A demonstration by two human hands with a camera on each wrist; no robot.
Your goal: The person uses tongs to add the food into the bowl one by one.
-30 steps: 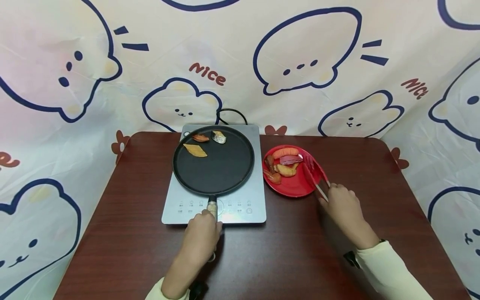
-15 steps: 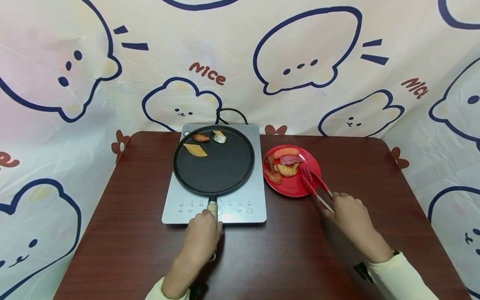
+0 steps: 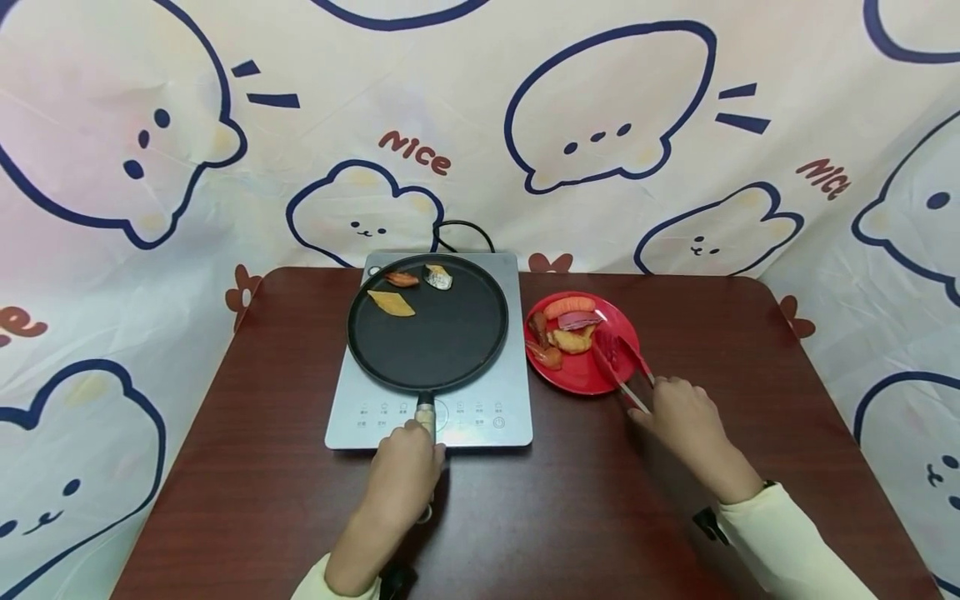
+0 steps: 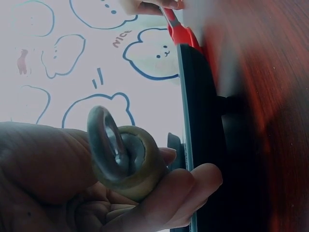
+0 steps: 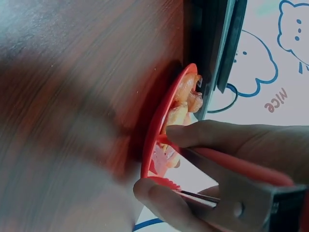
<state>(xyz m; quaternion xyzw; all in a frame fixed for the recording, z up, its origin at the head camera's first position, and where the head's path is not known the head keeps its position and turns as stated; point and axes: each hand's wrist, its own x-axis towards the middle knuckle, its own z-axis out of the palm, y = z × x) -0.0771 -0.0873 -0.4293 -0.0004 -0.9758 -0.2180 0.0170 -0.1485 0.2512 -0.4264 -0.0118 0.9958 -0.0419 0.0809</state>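
My left hand (image 3: 405,471) grips the handle (image 4: 135,164) of a black frying pan (image 3: 442,342), its fingers curled round it in the left wrist view. Three food pieces lie in the pan: a yellow one (image 3: 391,302), a brown one (image 3: 402,279) and a silvery one (image 3: 438,277). My right hand (image 3: 690,425) holds red-tipped metal tongs (image 5: 231,181) between thumb and fingers. The tong tips are apart over the right side of a red plate (image 3: 581,382), beside a yellow piece (image 3: 572,340), a pink slice (image 3: 579,320), an orange shrimp-like piece (image 3: 568,307) and brownish pieces (image 3: 546,356).
Under the pan is a silver induction cooktop (image 3: 491,412) with a black cable (image 3: 468,223) behind it. The dark wooden table (image 3: 247,442) backs onto a cartoon-printed cloth (image 3: 480,100). The red plate stands close beside the cooktop's right edge.
The tongs and my right hand drew back toward the lower right, then moved up and left over the plate again. My left hand keeps its grip on the pan handle.
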